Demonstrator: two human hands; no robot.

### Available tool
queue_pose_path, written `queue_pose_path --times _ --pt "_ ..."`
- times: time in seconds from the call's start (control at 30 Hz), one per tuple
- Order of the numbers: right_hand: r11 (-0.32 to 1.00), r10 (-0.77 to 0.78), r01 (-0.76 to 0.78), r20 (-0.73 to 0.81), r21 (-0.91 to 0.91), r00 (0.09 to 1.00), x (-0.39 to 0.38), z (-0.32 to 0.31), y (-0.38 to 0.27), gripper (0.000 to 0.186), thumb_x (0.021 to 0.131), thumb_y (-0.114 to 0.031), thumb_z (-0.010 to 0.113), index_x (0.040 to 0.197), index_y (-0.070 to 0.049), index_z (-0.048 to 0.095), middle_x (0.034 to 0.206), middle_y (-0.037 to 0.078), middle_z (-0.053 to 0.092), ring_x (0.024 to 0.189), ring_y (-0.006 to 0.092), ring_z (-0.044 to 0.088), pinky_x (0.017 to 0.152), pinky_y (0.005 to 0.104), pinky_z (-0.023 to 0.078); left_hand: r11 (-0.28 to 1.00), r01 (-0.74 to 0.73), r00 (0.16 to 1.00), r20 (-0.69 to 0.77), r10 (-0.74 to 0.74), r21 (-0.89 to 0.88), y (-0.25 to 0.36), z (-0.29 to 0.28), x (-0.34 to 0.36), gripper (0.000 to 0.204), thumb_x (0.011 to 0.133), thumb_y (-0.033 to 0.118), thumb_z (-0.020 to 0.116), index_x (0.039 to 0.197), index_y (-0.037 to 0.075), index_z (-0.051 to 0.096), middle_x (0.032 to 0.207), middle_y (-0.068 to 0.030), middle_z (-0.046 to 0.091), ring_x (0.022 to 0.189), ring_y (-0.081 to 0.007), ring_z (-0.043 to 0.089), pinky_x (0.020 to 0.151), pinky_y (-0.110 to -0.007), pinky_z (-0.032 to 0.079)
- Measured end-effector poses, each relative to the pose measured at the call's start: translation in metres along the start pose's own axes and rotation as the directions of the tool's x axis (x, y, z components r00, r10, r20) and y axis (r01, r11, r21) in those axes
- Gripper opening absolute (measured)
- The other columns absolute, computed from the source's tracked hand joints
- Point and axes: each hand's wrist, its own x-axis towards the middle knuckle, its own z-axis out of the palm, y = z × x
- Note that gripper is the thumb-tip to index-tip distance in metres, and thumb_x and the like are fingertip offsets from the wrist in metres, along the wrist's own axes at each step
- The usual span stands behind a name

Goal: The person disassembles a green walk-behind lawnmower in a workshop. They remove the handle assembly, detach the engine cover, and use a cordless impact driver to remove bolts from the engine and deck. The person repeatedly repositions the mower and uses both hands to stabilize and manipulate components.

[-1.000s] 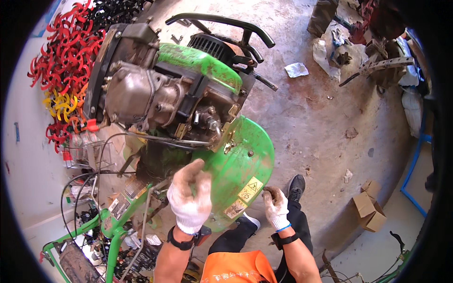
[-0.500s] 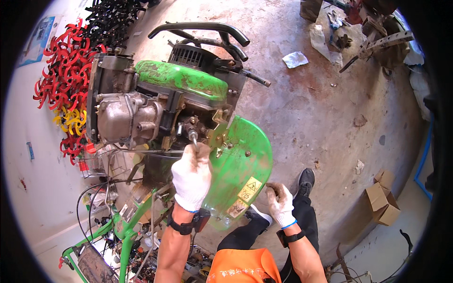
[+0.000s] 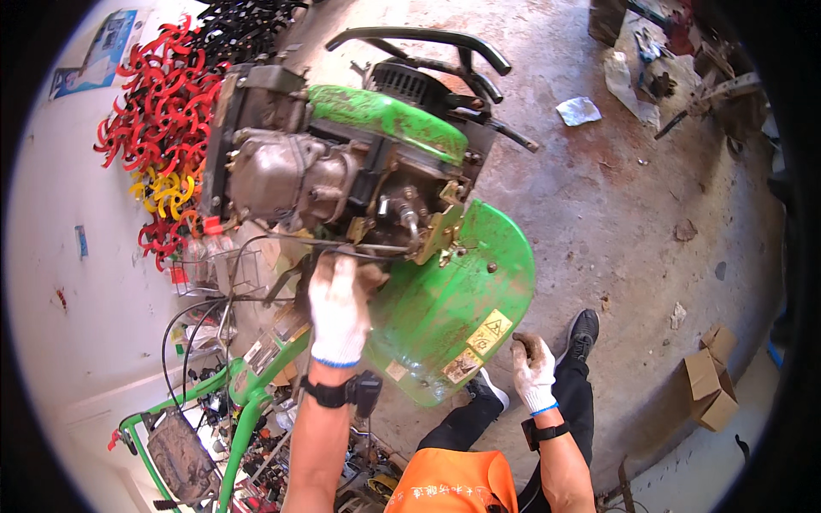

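Observation:
A small engine with a mud-streaked green cover stands in front of me, its metal housing greasy and open to view. My left hand, in a white glove with dirty fingertips, reaches up to its lower edge beside a thin black cable. The fingertips are partly blurred, so their grip is unclear. Up and to the right of that hand, a metal fitting sticks out of the engine. My right hand, also gloved, hangs by the green guard with curled fingers; anything inside is hidden.
Red curved blades and yellow ones hang along the left wall. Green handlebars stretch toward the lower left over scattered small parts. An open cardboard box lies on the floor at right, and dark machinery stands at the far right.
My left hand has left the metal fitting and moved down and left along the engine's lower edge. The whole scene has shifted right in view. My right hand keeps its curled pose.

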Motion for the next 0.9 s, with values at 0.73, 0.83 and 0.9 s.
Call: queue_pose_path --times 0.73,0.83,0.9 --pt "0.994 0.026 -0.04 -0.138 -0.102 0.99 -0.032 -0.022 0.04 0.02 0.11 -0.008 0.068 0.128 0.0 0.074 0.103 0.004 0.076 0.092 0.0143 0.069 0.088 0.0308 0.057 0.967 -0.078 0.995 0.034 0.089 -0.243 0.052 -0.014 0.022 0.028 0.113 0.024 0.072 0.133 0.005 0.07 0.12 -0.0034 0.076 0.102 -0.0136 0.069 0.09 -0.03 0.057" --pt "0.987 -0.085 0.067 -0.126 -0.146 0.988 -0.032 -0.022 0.008 0.021 0.11 -0.007 0.067 0.13 -0.001 0.073 0.113 0.006 0.077 0.099 0.0151 0.071 0.094 0.0314 0.058 0.992 -0.125 0.988 -0.087 0.126 0.02 0.055 -0.03 0.016 0.028 0.114 0.022 0.07 0.136 0.005 0.068 0.119 -0.0062 0.075 0.108 -0.0178 0.072 0.098 -0.041 0.062" --pt "0.966 -0.217 0.199 -0.097 -0.168 0.971 -0.022 -0.012 -0.037 0.026 0.112 -0.009 0.067 0.135 0.001 0.07 0.125 0.009 0.078 0.11 0.0168 0.072 0.102 0.0337 0.058 0.973 -0.226 0.965 -0.15 0.217 -0.047 0.056 -0.038 0.006 0.031 0.115 0.022 0.068 0.138 0.001 0.066 0.117 -0.007 0.074 0.102 -0.0171 0.071 0.092 -0.037 0.061"
